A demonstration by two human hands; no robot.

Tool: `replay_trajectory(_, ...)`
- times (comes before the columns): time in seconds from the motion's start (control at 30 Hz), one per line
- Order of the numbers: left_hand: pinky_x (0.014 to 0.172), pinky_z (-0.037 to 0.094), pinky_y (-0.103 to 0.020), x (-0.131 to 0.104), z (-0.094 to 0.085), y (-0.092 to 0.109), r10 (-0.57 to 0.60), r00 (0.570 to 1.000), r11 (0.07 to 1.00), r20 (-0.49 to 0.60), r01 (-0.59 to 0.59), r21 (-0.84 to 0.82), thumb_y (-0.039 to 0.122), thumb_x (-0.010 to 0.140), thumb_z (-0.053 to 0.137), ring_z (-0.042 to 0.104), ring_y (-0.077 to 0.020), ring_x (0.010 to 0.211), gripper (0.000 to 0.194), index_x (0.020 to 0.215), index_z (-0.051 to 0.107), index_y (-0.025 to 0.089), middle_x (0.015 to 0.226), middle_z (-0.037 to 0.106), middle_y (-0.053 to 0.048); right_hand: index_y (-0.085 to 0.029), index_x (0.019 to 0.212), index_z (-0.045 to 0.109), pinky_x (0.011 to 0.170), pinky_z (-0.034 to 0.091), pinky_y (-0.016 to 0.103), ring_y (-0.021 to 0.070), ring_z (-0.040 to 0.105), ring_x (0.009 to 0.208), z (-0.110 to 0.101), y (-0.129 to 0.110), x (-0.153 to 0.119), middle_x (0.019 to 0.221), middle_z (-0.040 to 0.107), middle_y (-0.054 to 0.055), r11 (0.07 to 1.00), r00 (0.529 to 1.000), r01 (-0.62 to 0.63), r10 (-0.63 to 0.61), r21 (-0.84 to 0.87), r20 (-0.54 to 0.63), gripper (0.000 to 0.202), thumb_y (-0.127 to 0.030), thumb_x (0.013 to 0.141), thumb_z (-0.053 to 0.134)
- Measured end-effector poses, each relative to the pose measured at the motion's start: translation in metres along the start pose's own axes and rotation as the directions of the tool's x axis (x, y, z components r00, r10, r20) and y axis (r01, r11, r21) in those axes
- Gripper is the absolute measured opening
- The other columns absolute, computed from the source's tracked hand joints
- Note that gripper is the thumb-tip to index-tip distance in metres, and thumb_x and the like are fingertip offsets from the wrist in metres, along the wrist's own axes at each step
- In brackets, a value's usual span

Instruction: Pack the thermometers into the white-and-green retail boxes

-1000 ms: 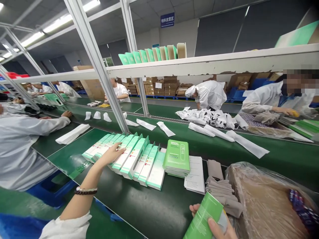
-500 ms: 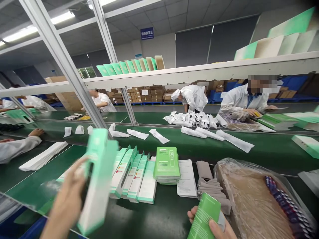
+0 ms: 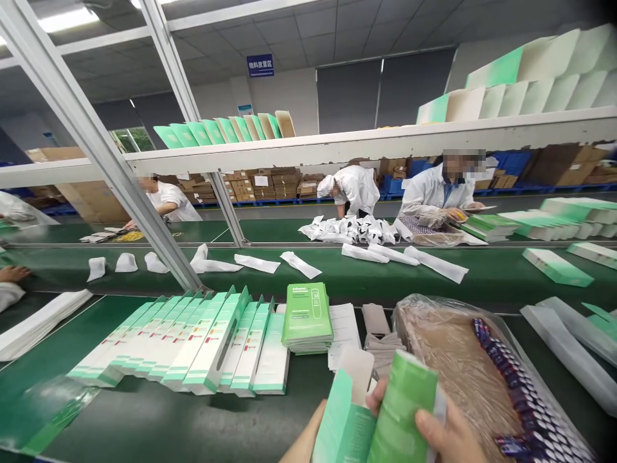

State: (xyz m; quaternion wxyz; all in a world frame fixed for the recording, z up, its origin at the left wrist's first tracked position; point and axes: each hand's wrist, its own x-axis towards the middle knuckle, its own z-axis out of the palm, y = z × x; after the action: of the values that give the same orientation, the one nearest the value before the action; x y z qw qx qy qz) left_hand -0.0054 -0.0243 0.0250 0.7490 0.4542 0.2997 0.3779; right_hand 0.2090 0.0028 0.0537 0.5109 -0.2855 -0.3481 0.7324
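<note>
At the far left, a co-worker's hand (image 3: 14, 274) is near a stack of white sleeves (image 3: 41, 325) on the green work surface (image 3: 193, 427). To the right, a row of green-and-white cartons (image 3: 207, 354) lies side by side at a slant, end flaps raised at the far side. Beyond the row, white pouches (image 3: 255, 262) are spaced along the conveyor belt (image 3: 270, 281). A stack of green booklets (image 3: 307, 315) is positioned just beside the right end of the row, followed by printed sheets (image 3: 344, 325) and grey pouches (image 3: 376, 319).

At the lower centre, the left hand (image 3: 307, 434) grips an open carton (image 3: 340, 418); the fingers are largely hidden behind it. The carton is tilted, its mouth facing up and its pale flap extended. Immediately to the right, the right hand (image 3: 453, 431) holds a green booklet (image 3: 402, 405), curved, between thumb and fingers, with a pale grey piece (image 3: 439, 408) behind it. The booklet overlaps the carton's right side in view; contact cannot be determined.

Right of the hands, a plastic-wrapped tray (image 3: 448, 350) contains rows of batteries (image 3: 530, 408). White sleeves lie at the far right.
</note>
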Motion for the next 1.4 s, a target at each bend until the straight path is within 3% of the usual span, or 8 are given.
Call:
replay_trajectory(0.13,0.113,0.033,-0.05,-0.002,0.009,0.002,0.057,0.998,0.998,0.035,-0.056,-0.025,0.043,0.066,0.087,0.045,-0.0389,0.136,0.098,0.149,0.035,0.029,0.146,0.05,-0.012,-0.018,0.103,0.07,0.076,0.06,0.04,0.0286,0.071,0.092,0.001,-0.044,0.027,0.103,0.075,0.014,0.988,0.99,0.142,-0.142,-0.068,-0.004,0.03,-0.039,0.082,0.073)
replay_trajectory(0.27,0.116,0.028,-0.045,-0.003,0.019,0.007,0.063,0.989,0.997,0.13,-0.056,-0.058,0.042,0.07,0.085,0.036,-0.0349,0.144,0.1,0.152,0.03,0.03,0.154,0.042,-0.011,-0.016,0.106,0.064,0.078,0.059,0.039,0.0261,0.071,0.09,0.003,-0.064,0.053,0.102,0.075,0.014,0.986,0.993,0.103,-0.096,-0.128,0.062,0.029,-0.035,0.085,0.072)
replay_trajectory(0.4,0.118,0.025,-0.045,0.0,0.027,0.006,0.134,0.983,0.991,0.126,-0.129,-0.046,0.045,0.068,0.085,0.029,-0.0344,0.147,0.099,0.151,0.033,0.03,0.157,0.039,-0.009,-0.016,0.108,0.059,0.075,0.059,0.038,0.0251,0.071,0.087,0.011,-0.054,0.057,0.1,0.075,0.013,0.973,0.99,0.101,-0.078,-0.207,0.116,0.032,-0.038,0.086,0.069)
replay_trajectory(0.63,0.103,0.04,-0.051,0.003,0.018,-0.016,0.111,0.993,0.99,-0.045,-0.114,-0.083,0.053,0.057,0.088,0.052,-0.04,0.127,0.117,0.152,0.024,0.031,0.139,0.054,-0.013,-0.021,0.124,0.051,0.087,0.056,0.041,0.0289,0.066,0.109,0.013,-0.029,0.045,0.122,0.069,0.013,0.846,0.958,0.288,-0.25,-0.448,0.142,0.052,-0.047,0.084,0.07)
replay_trajectory(0.9,0.086,0.048,-0.042,0.008,0.006,-0.018,0.135,0.991,0.991,0.014,-0.135,-0.015,0.05,0.07,0.081,0.066,-0.0309,0.1,0.098,0.148,0.025,0.03,0.123,0.061,-0.013,-0.028,0.147,0.038,0.113,0.037,0.043,0.0263,0.043,0.138,0.009,-0.012,0.035,0.151,0.046,0.008,0.748,0.966,0.226,-0.09,-0.624,0.241,0.067,-0.042,0.089,0.067)
replay_trajectory(1.03,0.096,0.045,-0.041,0.014,-0.001,-0.012,0.265,0.96,0.945,-0.091,-0.24,0.22,0.048,0.073,0.079,0.058,-0.0319,0.114,0.08,0.14,0.041,0.025,0.129,0.058,-0.012,-0.029,0.152,0.032,0.117,0.03,0.047,0.0278,0.036,0.143,0.012,-0.024,0.036,0.157,0.037,0.01,0.593,0.924,0.365,-0.135,-0.718,0.359,0.074,-0.037,0.088,0.068)
replay_trajectory(1.23,0.092,0.048,-0.038,0.02,-0.015,-0.017,0.353,0.904,0.868,-0.239,-0.221,0.445,0.05,0.071,0.079,0.059,-0.0325,0.109,0.066,0.124,0.055,0.02,0.114,0.066,-0.009,-0.029,0.144,0.044,0.116,0.03,0.048,0.029,0.035,0.142,0.017,-0.028,0.039,0.154,0.039,0.01,0.229,0.757,0.65,-0.113,-0.724,0.644,0.06,-0.028,0.088,0.065)
replay_trajectory(1.4,0.093,0.05,-0.039,0.017,-0.017,-0.026,0.344,0.897,0.851,-0.277,-0.173,0.496,0.045,0.071,0.079,0.061,-0.0329,0.111,0.061,0.122,0.057,0.022,0.116,0.069,-0.008,-0.029,0.144,0.046,0.117,0.029,0.052,0.0333,0.025,0.147,0.021,-0.029,0.032,0.16,0.027,0.01,-0.001,0.73,0.683,-0.047,-0.731,0.682,0.063,-0.026,0.084,0.068)
